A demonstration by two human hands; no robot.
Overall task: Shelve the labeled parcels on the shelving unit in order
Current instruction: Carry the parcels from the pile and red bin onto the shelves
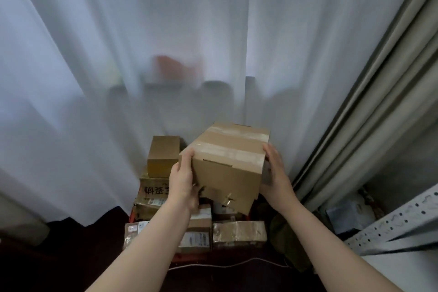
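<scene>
Backlit thru curtain (147,31); dim, soft.

Dark floor (71,268): lower strip of frame. Red crate (132,215), bottom centre, on floor; only parts of rim visible at left and front, stacked parcels (239,232) filling it. White cable (225,264) along floor, just in front of crate. Dark olive bag (284,232) on floor, just right of crate. Pale perforated shelving frame (391,227), lower right; foot out of view. White curtain hem (94,218) reaching floor, lower left.
</scene>
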